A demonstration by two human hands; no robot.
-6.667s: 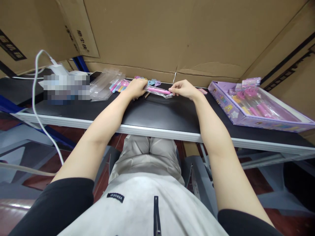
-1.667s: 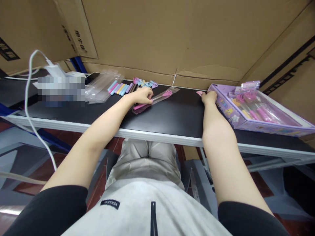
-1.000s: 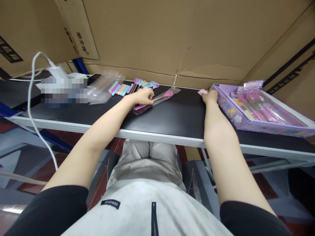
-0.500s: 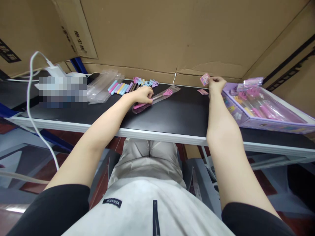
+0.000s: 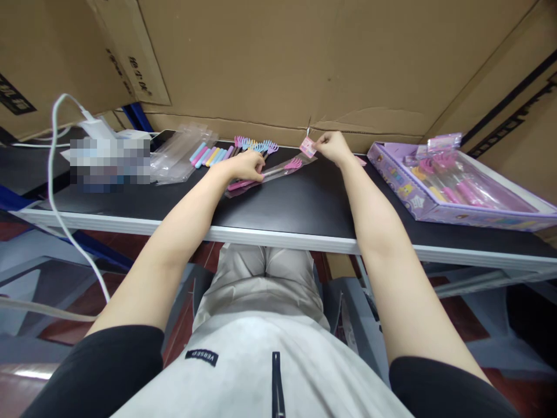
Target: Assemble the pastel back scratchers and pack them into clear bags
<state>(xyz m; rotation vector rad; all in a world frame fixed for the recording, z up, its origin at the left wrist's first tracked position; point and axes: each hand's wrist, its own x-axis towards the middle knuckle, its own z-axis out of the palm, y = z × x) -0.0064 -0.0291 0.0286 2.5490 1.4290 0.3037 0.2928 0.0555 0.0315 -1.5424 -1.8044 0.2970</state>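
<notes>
My left hand [image 5: 249, 166] is closed on a clear plastic bag [image 5: 310, 158] with a pink claw-headed back scratcher [image 5: 292, 164] inside, lying slantwise on the black table. Between the thumb and fingers of my right hand [image 5: 333, 146] is a small pink printed card [image 5: 308, 146], at the far end of this bag. Whether card and bag touch I cannot tell. Another pink card [image 5: 360, 161] lies behind my right wrist, partly hidden. Beyond my left hand is a row of loose back scratchers with pastel handles [image 5: 212, 155], their middles partly covered by the hand.
Flat clear bags [image 5: 174, 157] are piled at the left, near a white cable [image 5: 51, 151] and a blurred-out patch. On the right stands a purple display box [image 5: 435, 212] holding several bagged back scratchers. Cardboard [image 5: 261, 64] walls the table's back; a metal edge [image 5: 278, 237] runs along its front.
My right hand has moved left with the pink card, from beside the purple box to the bag's far end. My left hand and the bagged back scratcher have shifted slightly left.
</notes>
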